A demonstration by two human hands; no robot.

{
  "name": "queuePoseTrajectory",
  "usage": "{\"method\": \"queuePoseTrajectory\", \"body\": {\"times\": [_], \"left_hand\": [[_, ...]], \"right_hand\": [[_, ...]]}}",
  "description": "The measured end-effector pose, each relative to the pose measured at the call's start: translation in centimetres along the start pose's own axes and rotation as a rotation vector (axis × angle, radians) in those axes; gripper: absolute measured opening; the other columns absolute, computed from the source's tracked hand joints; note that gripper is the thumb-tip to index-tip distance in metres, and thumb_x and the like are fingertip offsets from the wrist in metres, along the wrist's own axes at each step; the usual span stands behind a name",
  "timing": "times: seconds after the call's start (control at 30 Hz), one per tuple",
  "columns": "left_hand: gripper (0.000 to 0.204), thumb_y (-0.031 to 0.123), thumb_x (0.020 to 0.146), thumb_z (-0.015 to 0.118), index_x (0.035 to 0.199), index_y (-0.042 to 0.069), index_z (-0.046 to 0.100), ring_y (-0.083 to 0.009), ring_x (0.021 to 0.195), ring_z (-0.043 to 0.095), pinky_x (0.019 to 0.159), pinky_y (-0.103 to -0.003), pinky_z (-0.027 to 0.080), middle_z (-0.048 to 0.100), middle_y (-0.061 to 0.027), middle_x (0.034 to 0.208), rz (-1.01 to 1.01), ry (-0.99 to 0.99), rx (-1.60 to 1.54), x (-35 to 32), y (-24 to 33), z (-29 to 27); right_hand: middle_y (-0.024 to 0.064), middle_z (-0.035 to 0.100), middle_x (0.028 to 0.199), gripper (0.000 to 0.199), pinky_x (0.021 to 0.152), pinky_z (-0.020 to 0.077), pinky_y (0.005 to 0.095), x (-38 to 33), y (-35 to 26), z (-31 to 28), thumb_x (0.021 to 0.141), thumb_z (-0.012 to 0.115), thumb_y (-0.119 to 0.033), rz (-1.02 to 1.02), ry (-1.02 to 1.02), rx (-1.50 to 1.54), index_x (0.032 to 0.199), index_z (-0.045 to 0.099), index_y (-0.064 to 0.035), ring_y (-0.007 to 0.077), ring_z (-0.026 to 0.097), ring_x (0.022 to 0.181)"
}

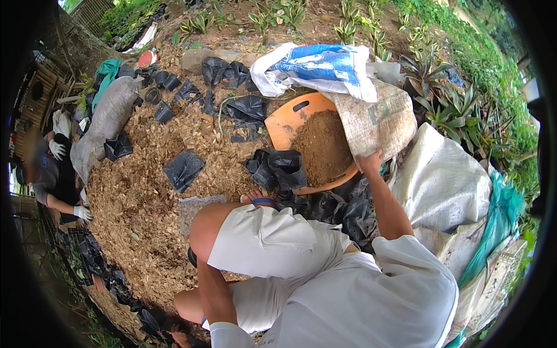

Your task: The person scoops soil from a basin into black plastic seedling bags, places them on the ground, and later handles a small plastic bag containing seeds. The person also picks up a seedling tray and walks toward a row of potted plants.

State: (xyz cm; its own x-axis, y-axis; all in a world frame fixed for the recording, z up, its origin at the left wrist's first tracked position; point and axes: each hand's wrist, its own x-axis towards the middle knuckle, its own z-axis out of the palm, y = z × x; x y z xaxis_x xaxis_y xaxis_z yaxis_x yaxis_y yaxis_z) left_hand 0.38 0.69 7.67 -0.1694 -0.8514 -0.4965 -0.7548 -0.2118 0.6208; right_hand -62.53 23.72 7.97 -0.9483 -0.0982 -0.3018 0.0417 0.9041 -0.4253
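Note:
My right hand (370, 161) is closed on the lower edge of a dirty beige woven sack (377, 116). That sack leans over the right side of an orange basin (281, 124) with a slotted handle hole. Brown soil (319, 145) fills part of the basin. My left forearm (217, 293) reaches forward beside my bent knee, and the hand itself is hidden there. Open black plastic grow bags (287, 168) stand against the basin's near left side. A single black bag (184, 170) lies on the dry leaf litter to the left.
A white and blue sack (316, 66) lies behind the basin. White sacks (441, 174) and teal netting (493, 226) are heaped at right. Black pots (165, 81) lie at far left. Another person in gloves (52, 174) is beside a full grey sack (110, 122).

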Motion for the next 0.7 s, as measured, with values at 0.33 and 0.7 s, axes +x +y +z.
{"method": "queuePoseTrajectory", "body": {"times": [0.33, 0.7], "left_hand": [[0.043, 0.015, 0.091, 0.077, 0.131, 0.005, 0.068, -0.0218, 0.102, 0.07, 0.087, -0.035, 0.057, 0.073, -0.0094, 0.122, 0.013, -0.003, 0.016, -0.4, 0.0, -0.1], [0.042, 0.014, 0.091, 0.077, 0.131, 0.004, 0.068, -0.0202, 0.1, 0.069, 0.085, -0.034, 0.057, 0.073, -0.0082, 0.12, 0.021, -0.024, 0.04, 2.0, 0.2, 1.5]], "right_hand": [[0.0187, 0.068, 0.094, 0.04, 0.065, 0.0598, 0.0378, -7.6, 2.5, 8.0, 0.087, 0.076, -0.016, 0.322, -0.305, 0.697, 0.11, 0.058, 0.0108, 0.0291, 0.073, 0.082], [0.0244, 0.059, 0.101, 0.022, 0.083, 0.0626, 0.0581, -4.2, 1.9, 9.6, 0.089, 0.056, 0.002, 0.474, -0.736, 1.096, 0.109, 0.049, 0.0081, 0.0442, 0.071, 0.097]]}}
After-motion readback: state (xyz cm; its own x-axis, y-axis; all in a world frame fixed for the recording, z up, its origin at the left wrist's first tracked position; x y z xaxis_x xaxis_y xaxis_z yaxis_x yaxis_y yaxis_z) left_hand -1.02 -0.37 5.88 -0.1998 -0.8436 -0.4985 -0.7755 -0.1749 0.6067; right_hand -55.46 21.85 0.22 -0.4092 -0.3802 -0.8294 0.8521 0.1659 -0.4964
